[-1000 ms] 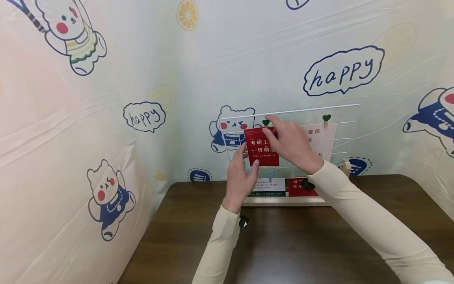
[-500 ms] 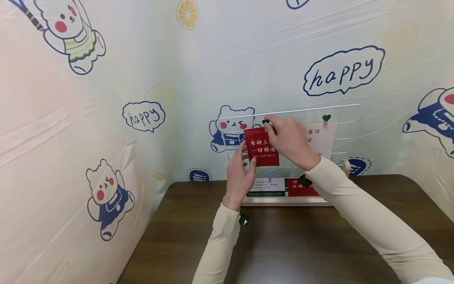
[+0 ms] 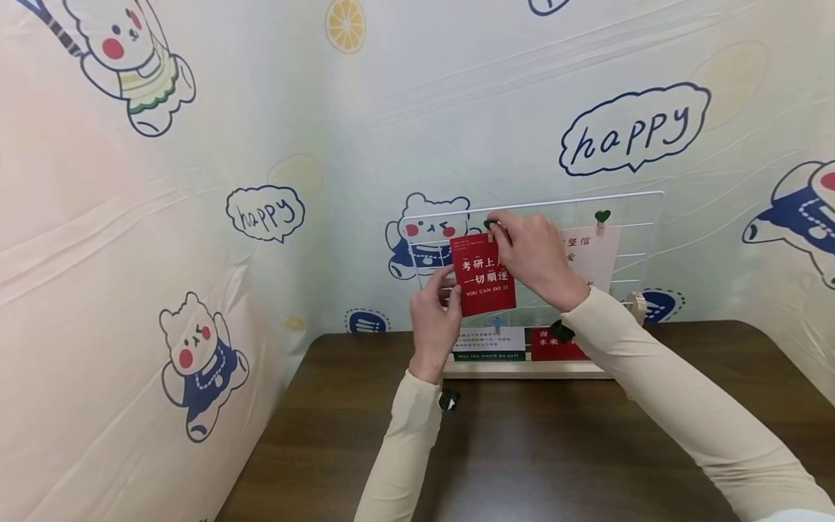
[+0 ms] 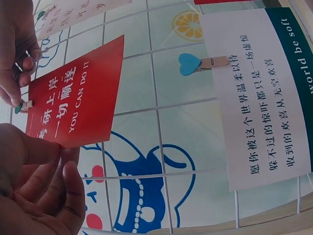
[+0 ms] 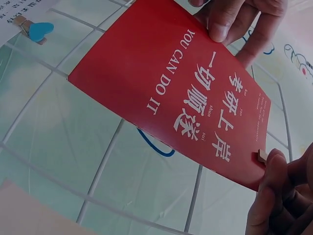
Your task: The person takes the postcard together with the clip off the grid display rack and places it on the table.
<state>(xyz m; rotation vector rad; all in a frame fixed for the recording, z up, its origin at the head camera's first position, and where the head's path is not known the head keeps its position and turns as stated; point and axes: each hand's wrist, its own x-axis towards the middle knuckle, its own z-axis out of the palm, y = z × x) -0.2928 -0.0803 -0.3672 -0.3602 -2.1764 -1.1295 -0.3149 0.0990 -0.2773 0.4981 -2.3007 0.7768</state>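
Red card is at the upper left of the wire rack, just in front of it, left hand pinching its side edge, right hand clamped on the green heart clip at its top. Can't tell if that clip's also biting the rack. Pale card hangs at the rack's upper right, and a white-and-green card with a blue heart clip sits low on it.

Left sleeve, right sleeve: long, plain cream, wrinkled, close-fitting cuffs. Small blackish piece by left cuff, second blackish piece by right; maybe cameras, too small to tell.
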